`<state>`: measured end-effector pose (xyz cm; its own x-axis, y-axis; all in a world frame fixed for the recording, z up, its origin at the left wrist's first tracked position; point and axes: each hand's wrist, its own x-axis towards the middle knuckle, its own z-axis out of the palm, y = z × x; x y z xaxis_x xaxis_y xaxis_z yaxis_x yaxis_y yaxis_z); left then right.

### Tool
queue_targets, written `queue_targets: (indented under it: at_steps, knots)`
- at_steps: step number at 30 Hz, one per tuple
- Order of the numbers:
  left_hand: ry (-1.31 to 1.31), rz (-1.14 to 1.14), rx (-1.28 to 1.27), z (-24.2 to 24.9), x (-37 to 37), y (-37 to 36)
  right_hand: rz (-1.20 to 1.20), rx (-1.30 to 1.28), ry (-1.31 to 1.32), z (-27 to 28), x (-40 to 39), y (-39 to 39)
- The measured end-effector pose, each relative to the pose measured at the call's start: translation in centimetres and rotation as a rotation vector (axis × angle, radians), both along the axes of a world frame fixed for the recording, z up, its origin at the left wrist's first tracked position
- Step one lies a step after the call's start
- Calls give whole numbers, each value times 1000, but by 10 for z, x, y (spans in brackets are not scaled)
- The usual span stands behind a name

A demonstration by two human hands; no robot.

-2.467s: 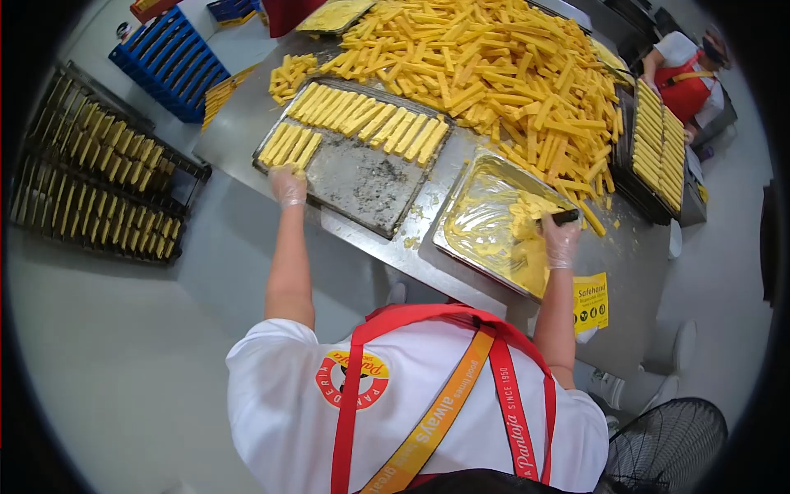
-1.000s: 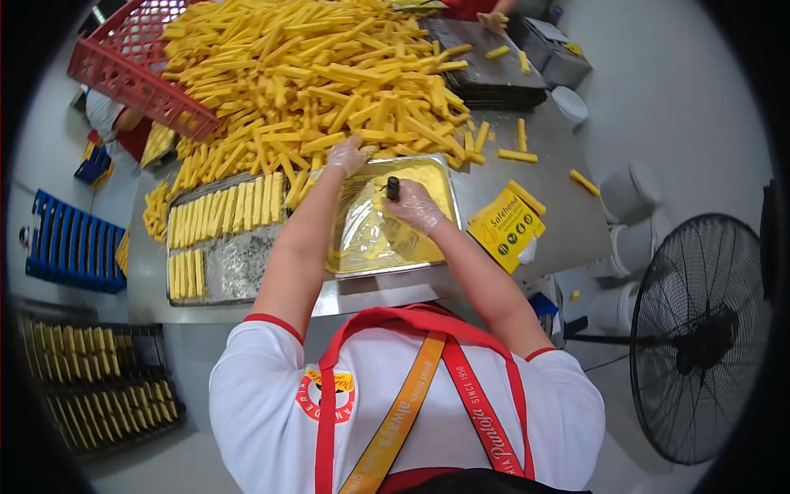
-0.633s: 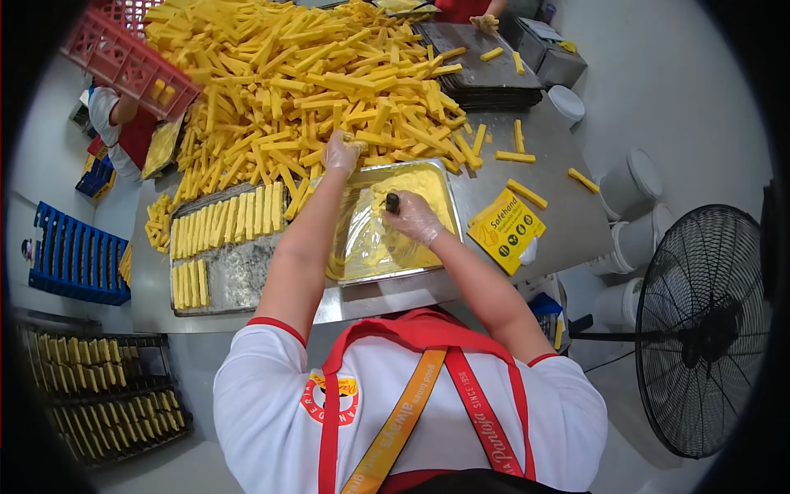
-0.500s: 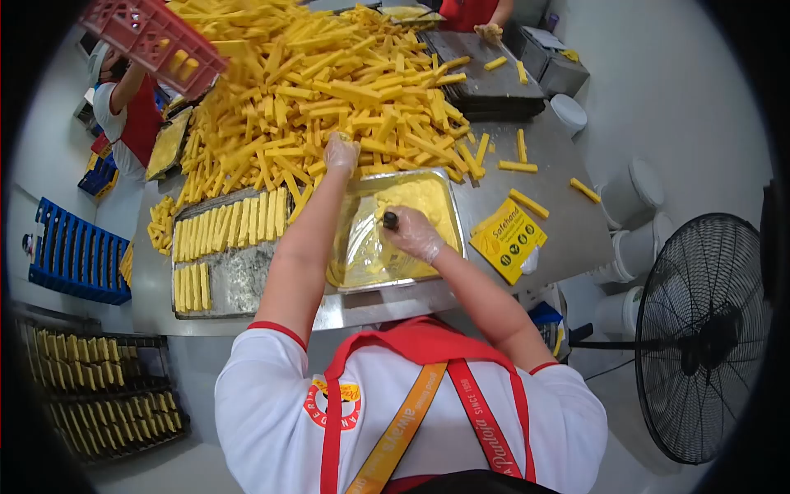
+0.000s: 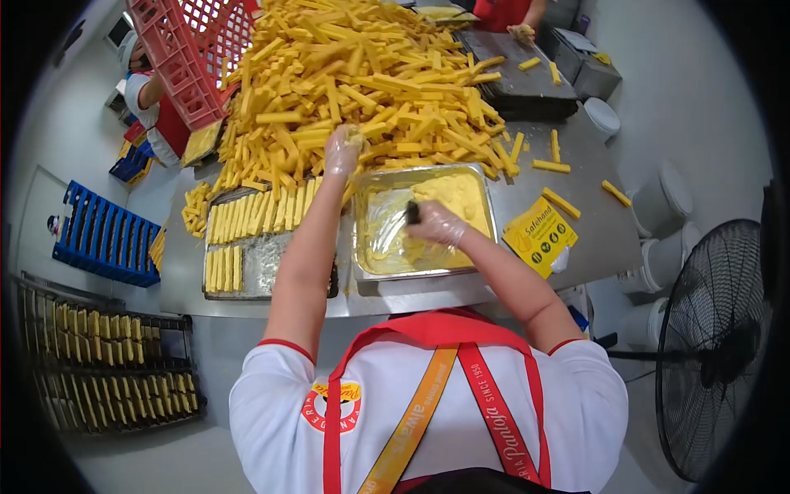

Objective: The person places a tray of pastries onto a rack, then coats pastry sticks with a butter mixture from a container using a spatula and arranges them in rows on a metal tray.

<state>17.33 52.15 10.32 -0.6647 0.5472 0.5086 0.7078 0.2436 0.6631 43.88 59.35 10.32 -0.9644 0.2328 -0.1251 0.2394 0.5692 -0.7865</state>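
Sticks [image 5: 370, 74]: uniform golden yellow. Spread in the pan [image 5: 461, 193]: paler yellow; pan bare silver metal. Bench [image 5: 568, 140]: dull grey steel. Crate [image 5: 193, 49]: red lattice. Pallet [image 5: 107, 235]: blue, slatted. Both hands [image 5: 341, 148] wear clear gloves. Apron straps [image 5: 494, 395]: red and orange, white lettering, over a white shirt.

Stick pile [image 5: 370, 74] behind butter pan [image 5: 424, 221]; tray [image 5: 263, 247] to its left, glove box [image 5: 539, 237] right

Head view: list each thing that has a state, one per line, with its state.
Left hand: gloved, closed on a stick at the pile's edge.
Right hand: gloved, gripping a black-handled tool in the spread.
Spread pan: partly filled with yellow spread.
Baking tray: partly lined with sticks.
Red crate: tipped over the pile.
Fan: cannot tell whether running.
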Motion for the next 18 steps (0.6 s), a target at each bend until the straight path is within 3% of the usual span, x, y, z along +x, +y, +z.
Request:
queue_targets:
  at_steps: [1,2,4,5,6,7,8,9,10,11,12,13,15,18]
  knots:
    - [-398,-22,3,6,1,-9,-165,-61,48,-18,-8,19]
    - [-512,-126,185,8,9,-18,-329,-125,98,-36,-15,42]
    - [-715,-357,443,13,43,-43,-626,78,9,-26,-14,70]
    - [-701,-420,361,11,56,-53,-504,251,185,-30,-14,69]
    - [-694,-376,27,9,69,-64,-381,419,359,-40,-11,60]
    - [-811,-410,56,17,101,-76,-253,583,526,-49,-8,51]
    - [-954,-428,31,15,122,-82,-128,445,421,-47,-1,43]
    - [-893,-390,-74,-38,110,-85,-5,308,311,-32,11,33]
    - [-717,-316,-149,-45,113,-88,117,172,194,-21,22,28]
    - [-548,-243,-227,-54,122,-92,-1,-20,-6,-14,26,39]
    - [-383,-173,-308,-62,132,-97,-128,-48,-203,3,25,52]
    - [-356,-153,-268,-65,138,-99,-205,-181,143,-28,23,72]
    - [-303,-113,-198,-60,142,-94,-496,417,64,-18,14,86]
    - [-240,-70,-206,-52,144,-87,-508,198,299,9,20,49]
